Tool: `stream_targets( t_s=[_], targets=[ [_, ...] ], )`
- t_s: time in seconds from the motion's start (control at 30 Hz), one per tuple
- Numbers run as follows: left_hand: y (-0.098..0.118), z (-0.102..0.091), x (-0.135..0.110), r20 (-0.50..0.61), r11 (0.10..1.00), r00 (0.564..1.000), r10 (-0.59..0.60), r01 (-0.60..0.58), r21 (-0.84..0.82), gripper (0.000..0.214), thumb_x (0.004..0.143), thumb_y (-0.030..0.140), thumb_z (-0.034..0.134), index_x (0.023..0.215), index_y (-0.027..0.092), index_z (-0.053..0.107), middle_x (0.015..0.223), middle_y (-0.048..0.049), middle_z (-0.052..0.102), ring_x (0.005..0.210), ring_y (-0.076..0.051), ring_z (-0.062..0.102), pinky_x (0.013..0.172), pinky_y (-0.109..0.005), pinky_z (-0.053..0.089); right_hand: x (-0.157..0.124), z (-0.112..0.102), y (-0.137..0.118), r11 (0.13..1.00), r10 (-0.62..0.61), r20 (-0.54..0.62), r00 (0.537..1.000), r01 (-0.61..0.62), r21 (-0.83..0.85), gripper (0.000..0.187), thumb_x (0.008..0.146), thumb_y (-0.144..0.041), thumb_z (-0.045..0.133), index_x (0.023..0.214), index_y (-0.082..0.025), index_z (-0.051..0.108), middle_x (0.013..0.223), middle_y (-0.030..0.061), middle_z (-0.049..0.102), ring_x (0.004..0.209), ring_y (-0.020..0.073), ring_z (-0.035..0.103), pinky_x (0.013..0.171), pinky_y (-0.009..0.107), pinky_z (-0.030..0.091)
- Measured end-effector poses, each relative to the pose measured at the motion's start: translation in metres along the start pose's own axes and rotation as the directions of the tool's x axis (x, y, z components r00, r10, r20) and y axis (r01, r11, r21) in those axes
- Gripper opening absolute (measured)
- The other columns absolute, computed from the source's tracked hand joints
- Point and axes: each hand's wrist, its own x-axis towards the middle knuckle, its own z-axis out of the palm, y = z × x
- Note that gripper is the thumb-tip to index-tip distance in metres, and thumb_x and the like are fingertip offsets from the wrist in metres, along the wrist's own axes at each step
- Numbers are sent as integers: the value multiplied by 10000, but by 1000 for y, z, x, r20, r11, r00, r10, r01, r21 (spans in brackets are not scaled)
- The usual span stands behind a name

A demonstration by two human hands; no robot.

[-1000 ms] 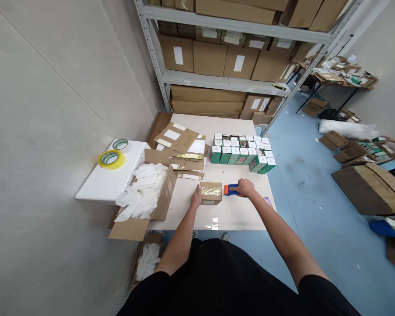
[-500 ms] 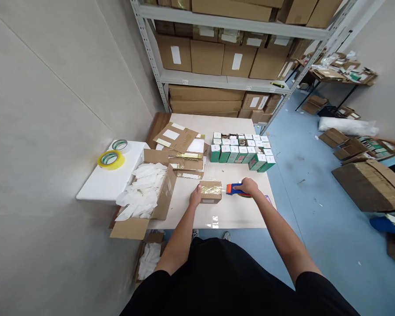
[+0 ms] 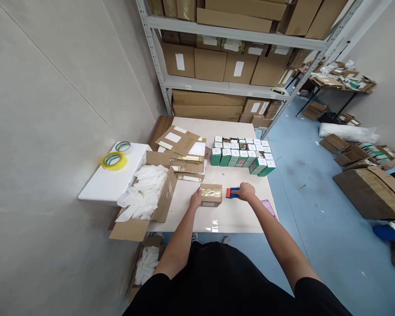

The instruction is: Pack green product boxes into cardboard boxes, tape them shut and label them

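Pale surface [image 3: 230,217] by the shelving [image 3: 217,83]: left grip [image 3: 196,198] spread flat against left end of small cardboard box [image 3: 211,195], bracing it; right grip [image 3: 245,191] clamped round tape dispenser [image 3: 232,192] just right of it.

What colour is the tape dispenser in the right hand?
The tape dispenser under the right hand is orange and blue; head view.

Both bare forearms stretch forward over the near edge of the surface [image 3: 232,217]. The left grip [image 3: 196,199] has fingers loosely extended, palm turned right; the right grip [image 3: 246,192] is curled closed, knuckles up.
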Motion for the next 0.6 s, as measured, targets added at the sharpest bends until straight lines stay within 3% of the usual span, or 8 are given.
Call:
stream_targets(
  t_s=[0.2,0.33,0.4,0.5,0.6],
  targets=[
    [1,2,-4,-17,998,999,-43,42,-57,626,1016,620,354,1422,229,625,1419,-90,649,1372,-308,553,1136,-396,414,6,20,-23,1000,21,33,999,-21,2,490,795,-532,769,1104,-152,743,1100,184,744,1050,284,714,808,292,508],
    [1,2,-5,-18,998,999,-41,40,-58,622,1016,623,355,1398,226,644,1392,-87,670,1349,-303,574,1124,-386,424,7,46,-26,999,-18,32,999,19,-26,315,842,-323,764,1093,-133,742,1121,199,740,1125,298,689,880,311,489],
    [-1,3,-5,-20,997,999,-47,46,-60,628,1020,622,338,1409,227,634,1413,-81,655,1372,-293,555,1139,-374,408,2,64,-19,1000,1,49,999,0,-15,292,882,-338,731,1089,-133,732,1107,193,743,1100,292,698,864,308,489],
    [-3,4,-2,-19,998,998,-56,56,-39,649,1030,611,303,1438,210,608,1455,-95,619,1401,-298,526,1161,-382,384,-7,94,1,987,128,-10,992,-127,97,423,1003,-486,549,1187,-122,661,1117,198,730,1080,285,701,872,321,478],
    [-2,4,2,-20,999,999,-51,51,-10,653,1040,591,276,1442,192,602,1471,-103,603,1410,-299,515,1173,-387,373,-14,123,25,973,160,-69,985,-145,180,420,1053,-430,434,1263,-100,588,1174,198,713,1137,278,673,942,328,448]
  ],
)
